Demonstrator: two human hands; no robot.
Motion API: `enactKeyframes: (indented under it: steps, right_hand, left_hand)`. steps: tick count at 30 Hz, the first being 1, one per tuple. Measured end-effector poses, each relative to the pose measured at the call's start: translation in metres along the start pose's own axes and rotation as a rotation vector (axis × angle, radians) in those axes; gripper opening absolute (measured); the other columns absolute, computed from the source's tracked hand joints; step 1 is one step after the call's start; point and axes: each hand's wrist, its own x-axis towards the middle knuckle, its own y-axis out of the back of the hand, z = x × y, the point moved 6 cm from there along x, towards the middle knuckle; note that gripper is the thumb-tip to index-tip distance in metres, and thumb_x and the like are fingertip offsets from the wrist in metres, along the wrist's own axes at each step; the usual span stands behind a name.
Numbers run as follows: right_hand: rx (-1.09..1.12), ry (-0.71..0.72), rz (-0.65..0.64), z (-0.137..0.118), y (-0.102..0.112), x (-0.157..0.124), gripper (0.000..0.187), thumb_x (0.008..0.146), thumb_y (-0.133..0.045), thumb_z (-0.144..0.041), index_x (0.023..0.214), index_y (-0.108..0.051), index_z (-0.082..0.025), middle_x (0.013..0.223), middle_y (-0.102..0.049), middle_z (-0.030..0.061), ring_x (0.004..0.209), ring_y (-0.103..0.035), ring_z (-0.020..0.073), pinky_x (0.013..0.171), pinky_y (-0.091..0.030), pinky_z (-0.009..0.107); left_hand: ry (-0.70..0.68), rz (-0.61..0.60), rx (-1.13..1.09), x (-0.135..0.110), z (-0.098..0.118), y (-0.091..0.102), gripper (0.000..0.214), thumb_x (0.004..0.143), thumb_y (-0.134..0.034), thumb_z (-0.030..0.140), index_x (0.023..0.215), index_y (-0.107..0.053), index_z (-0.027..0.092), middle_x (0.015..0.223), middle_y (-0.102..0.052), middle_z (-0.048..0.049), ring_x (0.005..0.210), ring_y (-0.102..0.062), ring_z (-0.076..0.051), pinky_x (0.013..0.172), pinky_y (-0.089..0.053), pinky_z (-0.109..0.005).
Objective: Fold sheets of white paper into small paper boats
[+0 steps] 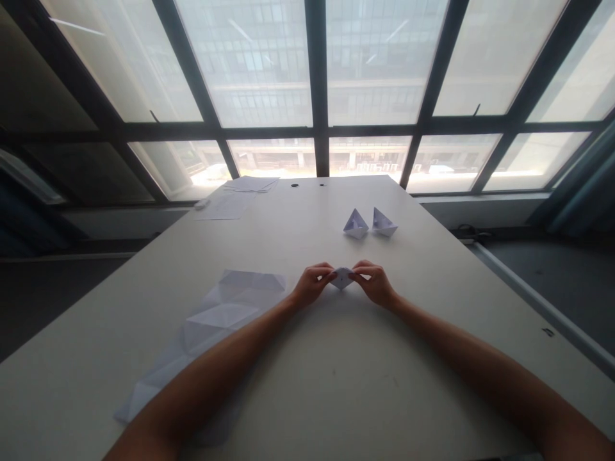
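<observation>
Both my hands meet at the middle of the white table point(336, 384). My left hand point(312, 283) and my right hand point(373, 282) each pinch one side of a small folded white paper piece point(342, 277), holding it just above the tabletop. Fingers of both hands are curled closed on it. Beyond them stand two finished white paper boats point(356, 224) point(384, 223), side by side and apart from my hands.
Several folded and creased white paper pieces point(225, 317) lie in a row under and left of my left forearm. Flat sheets of paper point(237, 197) lie at the table's far left end. Large windows point(317, 83) rise behind the table.
</observation>
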Motion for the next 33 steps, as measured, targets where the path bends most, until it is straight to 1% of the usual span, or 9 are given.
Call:
enactKeyframes:
  steps: [5, 12, 19, 28, 33]
  right_hand:
    - [0.022, -0.022, 0.004, 0.0018, 0.0006, 0.0010, 0.027, 0.088, -0.065, -0.042, 0.077, -0.076, -0.021, 0.077, -0.068, 0.0068, 0.074, -0.061, 0.0203, 0.069, -0.049, 0.034]
    - [0.054, -0.033, 0.003, 0.0067, 0.0009, 0.0012, 0.027, 0.089, -0.065, -0.042, 0.078, -0.076, -0.021, 0.078, -0.068, 0.0062, 0.074, -0.061, 0.0195, 0.069, -0.048, 0.033]
    - [0.115, -0.060, 0.046, 0.0092, 0.0011, 0.0000, 0.028, 0.088, -0.065, -0.044, 0.079, -0.076, -0.020, 0.081, -0.068, 0.0067, 0.076, -0.063, 0.0200, 0.069, -0.050, 0.032]
    - [0.138, -0.076, 0.048, 0.0088, 0.0001, -0.0007, 0.028, 0.088, -0.065, -0.044, 0.079, -0.076, -0.020, 0.081, -0.068, 0.0071, 0.077, -0.062, 0.0204, 0.069, -0.050, 0.033]
    - [0.166, -0.080, 0.060, 0.0101, -0.0003, -0.0013, 0.026, 0.088, -0.066, -0.042, 0.079, -0.077, -0.020, 0.082, -0.068, 0.0068, 0.078, -0.063, 0.0203, 0.070, -0.050, 0.032]
  left_hand:
    - [0.009, -0.010, -0.037, 0.0011, -0.0004, -0.0004, 0.039, 0.093, -0.057, 0.048, 0.082, -0.076, 0.016, 0.086, -0.067, -0.0071, 0.080, -0.061, -0.018, 0.076, -0.046, -0.028]
    - [0.002, 0.000, -0.095, 0.0028, -0.0002, -0.0007, 0.036, 0.093, -0.058, 0.046, 0.086, -0.077, 0.015, 0.086, -0.066, -0.0077, 0.081, -0.061, -0.019, 0.075, -0.046, -0.029]
    - [0.018, 0.022, -0.126, 0.0034, 0.0007, 0.0003, 0.037, 0.092, -0.059, 0.047, 0.080, -0.075, 0.016, 0.086, -0.066, -0.0075, 0.081, -0.060, -0.019, 0.074, -0.046, -0.028]
    - [0.034, 0.003, -0.179, 0.0026, 0.0039, 0.0006, 0.040, 0.091, -0.059, 0.050, 0.082, -0.076, 0.016, 0.088, -0.065, -0.0092, 0.083, -0.059, -0.020, 0.074, -0.047, -0.029]
    - [0.033, 0.019, -0.213, 0.0022, 0.0037, 0.0026, 0.037, 0.090, -0.061, 0.049, 0.082, -0.077, 0.016, 0.089, -0.065, -0.0087, 0.083, -0.058, -0.020, 0.074, -0.046, -0.029]
